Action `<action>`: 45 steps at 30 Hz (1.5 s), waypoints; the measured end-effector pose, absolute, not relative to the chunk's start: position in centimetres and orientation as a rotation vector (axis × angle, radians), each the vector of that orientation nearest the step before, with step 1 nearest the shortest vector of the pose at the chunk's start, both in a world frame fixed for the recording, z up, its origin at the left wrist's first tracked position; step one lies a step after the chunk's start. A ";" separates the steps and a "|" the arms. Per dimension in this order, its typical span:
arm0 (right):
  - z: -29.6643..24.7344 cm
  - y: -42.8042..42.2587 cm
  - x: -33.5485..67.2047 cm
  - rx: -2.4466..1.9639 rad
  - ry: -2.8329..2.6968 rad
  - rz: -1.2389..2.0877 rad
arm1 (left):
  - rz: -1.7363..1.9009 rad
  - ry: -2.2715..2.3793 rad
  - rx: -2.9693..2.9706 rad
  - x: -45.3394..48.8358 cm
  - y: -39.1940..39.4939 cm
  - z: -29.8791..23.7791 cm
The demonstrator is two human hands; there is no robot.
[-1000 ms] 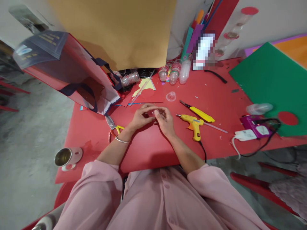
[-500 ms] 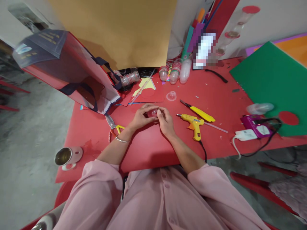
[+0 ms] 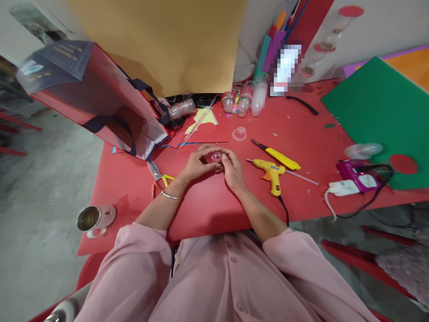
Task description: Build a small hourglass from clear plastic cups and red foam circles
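Observation:
My left hand and my right hand meet over the middle of the red table. Both pinch a small clear plastic cup with something red inside it, fingers curled round its sides. A bangle circles my left wrist. A second clear cup lies on the table just beyond my hands. The yellow glue gun rests right of my right hand, its cord running off the near edge.
A yellow utility knife lies past the glue gun. Scissors sit left of my left hand. A red bag, stacked clear cups, green foam sheet, a power strip and a steel mug ring the table.
My fingers have turned the small cup slightly between them and its red inside shows more. Both hands stay at the same spot.

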State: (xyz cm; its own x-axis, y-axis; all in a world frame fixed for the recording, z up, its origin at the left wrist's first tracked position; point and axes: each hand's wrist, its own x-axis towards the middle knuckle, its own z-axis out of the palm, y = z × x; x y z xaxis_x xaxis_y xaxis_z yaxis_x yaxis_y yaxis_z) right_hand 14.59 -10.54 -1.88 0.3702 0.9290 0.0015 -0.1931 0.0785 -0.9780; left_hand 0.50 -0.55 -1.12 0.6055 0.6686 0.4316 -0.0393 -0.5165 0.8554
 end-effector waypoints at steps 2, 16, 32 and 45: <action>-1.7 -10.6 14.6 -1.142 -0.813 1.024 | 0.985 0.504 1.899 0.4 -0.5 -1.1; -0.3 -11.1 14.6 -1.133 -0.826 1.030 | 0.921 0.525 1.772 0.1 -0.4 -1.1; -0.1 -11.2 14.6 -1.126 -0.809 1.032 | 0.891 0.476 1.779 0.0 -0.5 -0.7; -0.3 -11.2 14.6 -1.118 -0.834 1.029 | 0.878 0.456 1.766 0.0 -0.5 -0.5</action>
